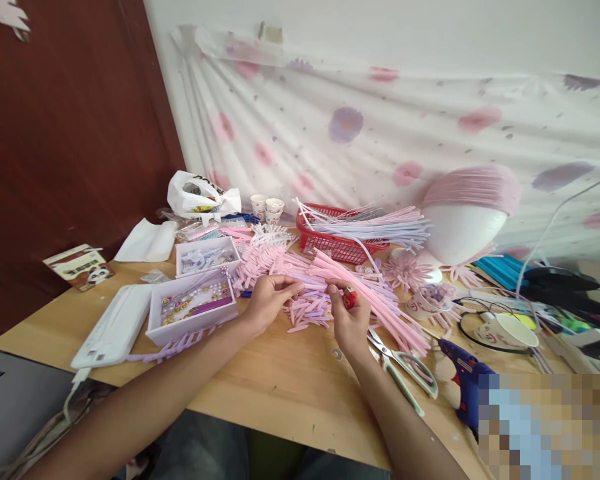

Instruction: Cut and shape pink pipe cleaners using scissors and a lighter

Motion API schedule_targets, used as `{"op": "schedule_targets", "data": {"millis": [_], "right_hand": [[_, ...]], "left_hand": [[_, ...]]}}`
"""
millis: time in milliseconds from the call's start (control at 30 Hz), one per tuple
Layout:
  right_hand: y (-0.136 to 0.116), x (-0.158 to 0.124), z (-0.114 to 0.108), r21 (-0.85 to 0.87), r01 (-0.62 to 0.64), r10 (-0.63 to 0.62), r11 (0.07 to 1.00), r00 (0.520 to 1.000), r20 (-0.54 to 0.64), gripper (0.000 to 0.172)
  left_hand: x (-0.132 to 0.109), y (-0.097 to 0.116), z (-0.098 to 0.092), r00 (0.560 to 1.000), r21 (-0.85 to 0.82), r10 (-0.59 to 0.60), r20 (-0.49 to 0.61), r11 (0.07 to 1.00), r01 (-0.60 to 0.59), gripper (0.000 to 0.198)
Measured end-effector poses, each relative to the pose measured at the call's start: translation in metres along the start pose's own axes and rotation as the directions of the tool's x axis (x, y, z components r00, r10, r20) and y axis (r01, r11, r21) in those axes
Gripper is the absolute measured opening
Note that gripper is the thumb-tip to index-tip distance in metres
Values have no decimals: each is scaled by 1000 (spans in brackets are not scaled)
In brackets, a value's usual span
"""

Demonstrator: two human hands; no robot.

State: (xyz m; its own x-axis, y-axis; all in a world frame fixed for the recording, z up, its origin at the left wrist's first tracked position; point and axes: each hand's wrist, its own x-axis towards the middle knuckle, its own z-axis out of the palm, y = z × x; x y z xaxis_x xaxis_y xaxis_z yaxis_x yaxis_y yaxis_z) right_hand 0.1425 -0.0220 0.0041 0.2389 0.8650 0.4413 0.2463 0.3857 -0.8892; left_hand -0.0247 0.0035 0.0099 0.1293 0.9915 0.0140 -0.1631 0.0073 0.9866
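Observation:
A pale pink chenille stem is stretched between my two hands above the table. My left hand pinches one end of it between thumb and forefinger. At the other end my right hand is closed in a pinch, with a red ring-like piece on a finger. Just beneath lies a heap of short lilac stem pieces. Folded pink pieces are piled beyond my left hand. Long pink chenille stems lie in a bundle behind and beside my right hand. Scissors rest near my right wrist.
Left are a white bead box and a white power bank. A red basket of stems stands behind, with a white foam head to its right. A blue glue gun and paper cup are at right.

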Motion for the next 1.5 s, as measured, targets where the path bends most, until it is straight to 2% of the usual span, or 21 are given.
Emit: {"op": "schedule_targets", "data": {"millis": [100,333,567,700,867,1067,1133,1233,1300,1400,1500], "right_hand": [[-1,1,0,11,23,-23,1000,999,26,20],[6,3,-1,-30,40,-38,999,998,52,26],[8,1,-2,-51,63,-60,997,996,61,26],[5,-1,-2,-74,64,-58,995,995,80,26],[5,-3,0,-42,17,-15,999,998,55,31],[10,-10,10,171,-126,132,977,991,-27,34],[9,-13,13,186,-159,159,970,987,17,34],[6,-16,16,130,-183,154,974,967,202,33],[4,-16,18,94,-179,147,979,950,277,31],[3,-16,19,59,-182,161,981,952,261,28],[3,-16,18,38,-190,173,981,949,265,28]], "left_hand": [[0,1,0,1000,-13,-18,2,1000,18,34],[-1,2,2,998,-44,-58,27,997,59,37],[0,2,0,956,-166,-264,126,945,283,38],[1,0,-1,929,-173,-299,219,925,339,35],[-1,2,0,929,-187,-289,232,924,334,33],[-3,2,5,954,-356,-220,203,891,281,40],[-2,0,5,966,-415,-196,167,875,249,41],[-1,-3,6,980,-434,-162,116,879,196,34],[-1,-5,6,984,-398,-132,118,901,169,31],[-2,-10,8,983,-312,-103,152,939,146,29],[-2,-13,8,985,-241,-98,140,962,130,30]]}}
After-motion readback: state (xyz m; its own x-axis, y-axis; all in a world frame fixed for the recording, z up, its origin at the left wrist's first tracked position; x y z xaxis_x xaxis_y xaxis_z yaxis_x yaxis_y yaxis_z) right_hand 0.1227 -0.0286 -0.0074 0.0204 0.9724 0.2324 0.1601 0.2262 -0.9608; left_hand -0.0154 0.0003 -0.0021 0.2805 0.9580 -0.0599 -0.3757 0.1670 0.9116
